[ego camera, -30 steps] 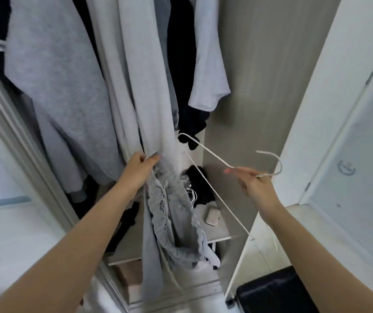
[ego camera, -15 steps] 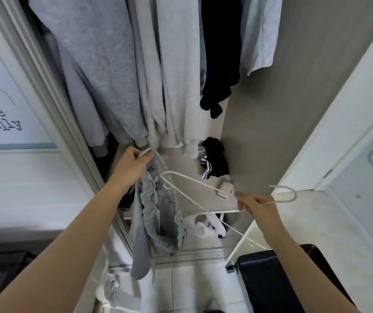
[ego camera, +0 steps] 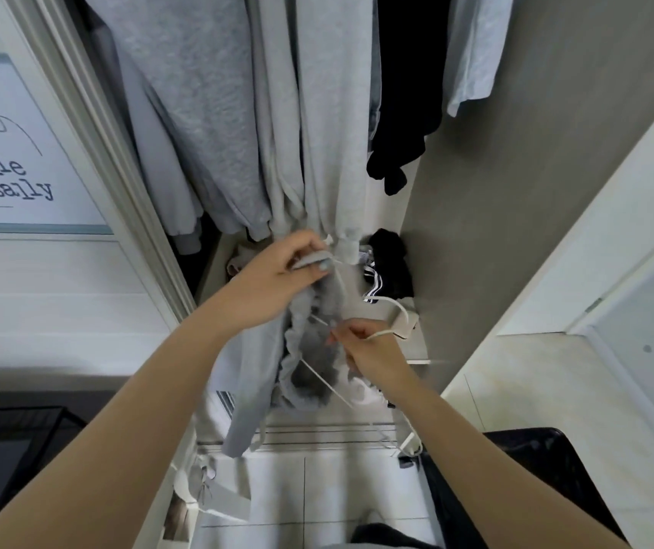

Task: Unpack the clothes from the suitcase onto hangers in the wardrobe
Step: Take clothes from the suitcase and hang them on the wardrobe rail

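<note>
While left hand (ego camera: 277, 279) pinches grey sweatpants (ego camera: 250, 370) at waistband, right hand (ego camera: 369, 350) grips wire hanger (ego camera: 401, 312) neck; fabric looks soft, floppy, light, best held at waistband.

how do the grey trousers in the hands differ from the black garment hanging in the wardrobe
The grey trousers are bunched at the waist and gripped by the left hand; the black garment hangs straight and untouched. A white hanger, held by the right hand, pokes into the trousers; whatever holds up the black garment is out of view above. The trousers are mid grey, the garment black. Both are soft cloth drooping downward.
</note>
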`<state>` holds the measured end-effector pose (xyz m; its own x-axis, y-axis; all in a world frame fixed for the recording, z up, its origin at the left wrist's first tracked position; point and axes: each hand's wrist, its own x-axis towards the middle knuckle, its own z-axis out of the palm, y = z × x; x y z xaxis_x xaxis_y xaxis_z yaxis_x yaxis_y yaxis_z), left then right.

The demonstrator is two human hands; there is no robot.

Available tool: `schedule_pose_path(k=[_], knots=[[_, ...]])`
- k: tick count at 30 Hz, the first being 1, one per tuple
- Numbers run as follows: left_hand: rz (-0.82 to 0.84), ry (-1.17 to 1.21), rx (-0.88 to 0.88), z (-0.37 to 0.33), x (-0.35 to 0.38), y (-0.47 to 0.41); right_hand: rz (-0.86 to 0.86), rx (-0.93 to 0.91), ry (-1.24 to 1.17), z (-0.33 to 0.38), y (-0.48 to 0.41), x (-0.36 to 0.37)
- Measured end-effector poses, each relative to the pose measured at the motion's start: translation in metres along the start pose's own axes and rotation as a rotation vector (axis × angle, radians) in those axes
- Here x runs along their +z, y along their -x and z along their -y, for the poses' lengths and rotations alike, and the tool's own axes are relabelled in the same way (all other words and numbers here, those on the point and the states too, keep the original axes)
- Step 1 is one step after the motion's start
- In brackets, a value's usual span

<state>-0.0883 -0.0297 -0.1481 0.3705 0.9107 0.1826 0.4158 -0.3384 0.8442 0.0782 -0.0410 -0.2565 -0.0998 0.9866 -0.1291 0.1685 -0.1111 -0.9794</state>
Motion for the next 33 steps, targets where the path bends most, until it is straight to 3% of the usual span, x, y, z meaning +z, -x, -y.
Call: schedule_pose_path(k=[5, 9, 11, 14, 16, 18, 25, 27, 31, 33], knots=[[0.208, -0.062, -0.070, -0.012, -0.009, 0.017, -0.184, -0.006, -0.175, 0.010, -0.023, -0.007], [0.504, -0.790, -0.383, 0.030, -0.023, 0.028, -0.211, -0.122, -0.164, 0.025, -0.035, -0.027], [0.387, -0.788, -0.308, 0.039, -0.015, 0.025, -0.176, -0.162, -0.106, 0.029, -0.038, -0.028], [-0.086, -0.722, 0.074, 0.035, 0.004, 0.014, -0.106, -0.208, 0.012, 0.029, -0.038, -0.025], [-0.110, -0.837, 0.143, 0.038, 0.016, 0.006, -0.088, -0.218, 0.067, 0.028, -0.038, -0.022], [-0.052, -0.846, 0.124, 0.047, 0.025, 0.003, -0.082, -0.241, 0.090, 0.029, -0.036, -0.022], [-0.121, -0.692, -0.030, 0.073, 0.036, -0.006, -0.039, -0.243, 0.145, 0.020, -0.039, -0.041], [-0.115, -0.626, -0.100, 0.086, 0.037, -0.007, -0.134, -0.247, 0.197, 0.003, -0.038, -0.046], [-0.240, -0.535, -0.217, 0.108, 0.034, -0.004, -0.533, -0.325, 0.346, -0.029, -0.016, -0.067], [-0.294, -0.477, -0.268, 0.114, 0.031, -0.004, -0.474, -0.242, 0.319, -0.049, -0.003, -0.068]])
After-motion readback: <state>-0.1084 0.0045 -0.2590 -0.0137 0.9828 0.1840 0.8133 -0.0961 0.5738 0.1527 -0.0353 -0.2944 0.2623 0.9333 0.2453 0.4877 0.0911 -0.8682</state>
